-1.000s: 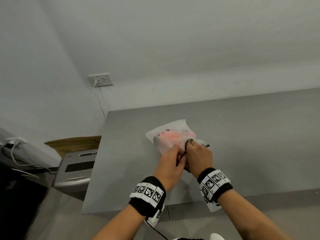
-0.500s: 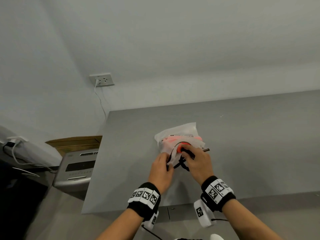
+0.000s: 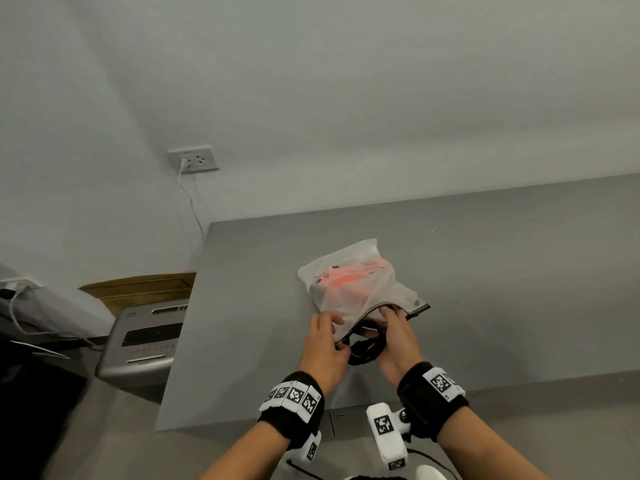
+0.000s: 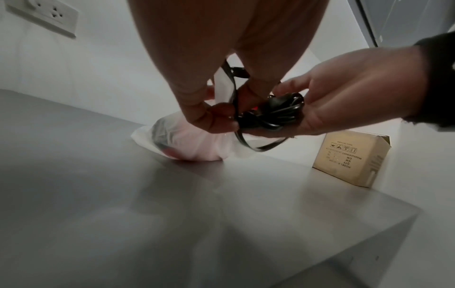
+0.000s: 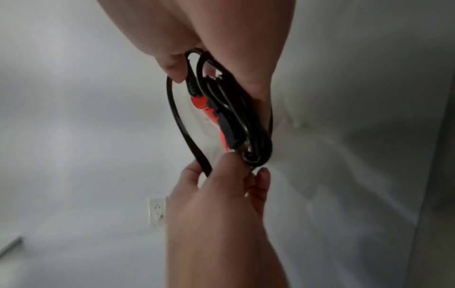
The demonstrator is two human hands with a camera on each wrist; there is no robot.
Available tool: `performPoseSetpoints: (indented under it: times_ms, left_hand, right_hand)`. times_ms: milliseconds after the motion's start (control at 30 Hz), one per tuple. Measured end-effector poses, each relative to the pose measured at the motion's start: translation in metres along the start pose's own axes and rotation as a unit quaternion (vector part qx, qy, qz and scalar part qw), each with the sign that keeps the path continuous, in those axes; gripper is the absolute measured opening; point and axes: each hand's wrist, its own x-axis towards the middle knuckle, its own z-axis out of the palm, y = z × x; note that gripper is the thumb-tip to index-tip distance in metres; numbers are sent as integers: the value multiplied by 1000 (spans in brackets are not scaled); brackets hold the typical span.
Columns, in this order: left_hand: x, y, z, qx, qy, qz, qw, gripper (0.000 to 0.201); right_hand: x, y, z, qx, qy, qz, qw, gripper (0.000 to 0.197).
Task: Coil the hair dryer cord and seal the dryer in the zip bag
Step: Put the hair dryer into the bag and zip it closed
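While the left hand pinches the zip bag mouth open on the grey table, the right hand, cupping the coiled cord there behind the orange dryer, should push it fully inside, clear of the zip.
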Motion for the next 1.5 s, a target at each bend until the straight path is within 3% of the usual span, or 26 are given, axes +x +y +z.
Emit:
performPoseSetpoints:
  times_ms: [133,300,400,533,600,700,800,900,967,1033,1133,1200,1300,1400,1500]
  left_hand:
    - [-9,-4,5,3,-26,-5,1000,38]
    - [-27,9,6,19,-115,41,992,34]
    - [-25,28,-9,124,-171,70,975,26]
    - [0,68,-30,262,-99,148,949,44]
    - [16,87,-30,290,-102,183,934,43]
    - [37,104,-22,289,-145,164,932,36]
    - [54,117,-12,296,-140,151,933,41]
    - [76,130,-16,260,-112,152,947,47]
    - [96,135,-28,204,-109,157,960,43]
    - [110,137,-42,210,-152,169,951,51]
    - [114,138,-56,230,-218,161,935,59]
    - [114,134,-63,235,-203,171,935,43]
    - [116,131,-78,216,-124,194,949,22]
    - [116,130,-99,163,-42,175,970,16]
    - [120,119,-128,134,38,140,980,16]
  right_hand:
    - [5,1,-13,28,18,20,999,41]
    - [8,1,-21,46,53,18,997,32]
    - [10,-2,-22,-4,64,-5,998,32]
    - [14,-2,-21,-69,62,-10,996,27]
    - [9,-5,-15,-82,36,-20,996,28]
    - [3,-16,-2,-109,-1,-38,993,23]
    - [-4,-26,9,-187,-24,-36,981,28]
    - [-4,-36,15,-359,-9,-112,926,30]
    - [-1,-43,22,-500,-31,-152,852,23]
    - [2,-51,27,-595,-53,-160,786,20]
    - [1,-63,32,-631,-72,-177,752,22]
    - [-3,-69,34,-638,-80,-185,743,36]
    - [-8,-74,32,-629,-101,-166,753,28]
    - [-20,-78,36,-585,-115,-185,781,23]
    - [-37,-93,41,-577,-120,-230,774,36]
